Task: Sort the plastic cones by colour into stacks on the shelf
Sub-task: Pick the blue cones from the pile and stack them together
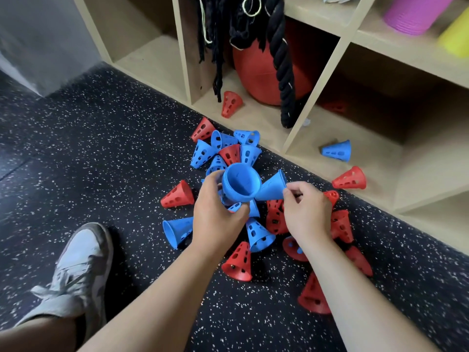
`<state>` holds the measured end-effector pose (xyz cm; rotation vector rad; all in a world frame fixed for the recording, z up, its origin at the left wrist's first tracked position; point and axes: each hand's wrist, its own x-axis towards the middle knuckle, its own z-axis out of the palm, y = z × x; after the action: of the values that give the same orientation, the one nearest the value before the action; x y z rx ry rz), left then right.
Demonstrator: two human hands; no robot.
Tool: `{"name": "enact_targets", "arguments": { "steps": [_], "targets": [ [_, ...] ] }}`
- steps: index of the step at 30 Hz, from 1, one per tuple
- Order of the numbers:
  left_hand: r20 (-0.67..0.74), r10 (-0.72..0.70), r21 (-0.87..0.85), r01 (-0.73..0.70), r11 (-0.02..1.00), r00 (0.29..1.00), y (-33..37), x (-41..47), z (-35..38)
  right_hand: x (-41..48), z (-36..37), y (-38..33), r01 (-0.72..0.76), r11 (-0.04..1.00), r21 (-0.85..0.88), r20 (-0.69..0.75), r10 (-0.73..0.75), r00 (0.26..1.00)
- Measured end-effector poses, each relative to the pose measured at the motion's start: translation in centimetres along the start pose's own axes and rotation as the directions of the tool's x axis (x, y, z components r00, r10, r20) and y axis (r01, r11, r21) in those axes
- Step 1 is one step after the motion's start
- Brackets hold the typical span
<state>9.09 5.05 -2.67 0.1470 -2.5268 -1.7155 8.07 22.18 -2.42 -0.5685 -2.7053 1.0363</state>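
Where the speckled dark floor [114,148] meets the wooden shelf [313,97], a heap of cones [229,153] lies scattered, red and blue mixed, most tipped on their sides. Each is a small tapered plastic cone with a flared rim and oval holes through its wall. Three lie apart on the lowest shelf board: a red cone [231,104] in the middle compartment, beneath a red ball [258,72] and a black rope [281,59]; a blue cone [337,151] in the right compartment; and another red one [351,178] near that board's front edge.

Both forearms reach forward above the heap. The left hand [218,217] curls its fingers and thumb round an upturned blue cone [241,182], mouth facing the camera; it may be several nested together, though I cannot tell. The right hand [307,212] pinches the wide rim of a second blue cone [272,189] between thumb and fingertips, its narrow tip touching the upturned one.
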Motion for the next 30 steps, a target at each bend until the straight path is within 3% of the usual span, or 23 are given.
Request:
{"name": "enact_targets", "arguments": {
  "steps": [2,4,7,11,13,16,18,21,26,28,30],
  "targets": [
    [0.009,-0.019,0.011,0.019,1.0,1.0,-0.1,0.1,-0.1,0.5,-1.3,-0.6,0.049,0.998,0.048,-0.08,-0.045,0.996],
    [0.015,-0.037,0.028,0.037,0.999,0.999,-0.1,0.2,-0.2,0.7,-2.8,-1.9,0.19,0.979,0.075,-0.161,-0.176,0.971],
    [0.013,-0.05,0.047,0.05,0.998,0.999,0.0,0.4,-0.1,0.3,-4.0,-3.9,0.512,0.857,0.059,-0.259,-0.482,0.837],
    [-0.007,-0.017,0.05,0.018,0.999,1.0,-0.3,0.9,0.2,-1.2,-2.8,-4.8,0.679,0.73,0.077,-0.054,-0.677,0.734],
    [-0.017,-0.029,0.044,0.03,0.999,0.999,-0.4,1.1,0.2,-1.6,-2.1,-4.4,0.642,0.753,0.142,-0.049,-0.642,0.765],
    [-0.026,-0.055,0.026,0.056,0.998,0.998,-0.1,1.5,-0.1,-1.2,-1.3,-2.9,0.356,0.909,0.216,-0.185,-0.32,0.929],
    [-0.042,-0.071,-0.004,0.071,0.997,0.997,0.0,1.7,-0.5,-0.5,0.0,-1.8,0.073,0.995,0.066,-0.006,-0.073,0.997],
    [-0.072,-0.064,0.02,0.066,0.998,0.995,-0.1,1.3,-0.9,-0.3,3.3,0.0,-0.119,0.985,-0.126,0.292,0.151,0.944],
    [-0.088,-0.064,0.052,0.068,0.996,0.994,-0.4,0.7,-1.0,-1.2,6.9,0.8,-0.119,0.973,-0.196,0.315,0.177,0.932],
    [-0.082,-0.06,0.045,0.064,0.997,0.995,-0.3,0.7,-1.0,-1.5,6.5,0.6,-0.15,0.983,-0.104,0.239,0.171,0.956],
    [-0.072,-0.064,0.042,0.067,0.997,0.995,-0.4,0.7,-1.1,-1.5,5.2,0.4,-0.114,0.993,0.01,0.058,0.113,0.992]
  ]
}}
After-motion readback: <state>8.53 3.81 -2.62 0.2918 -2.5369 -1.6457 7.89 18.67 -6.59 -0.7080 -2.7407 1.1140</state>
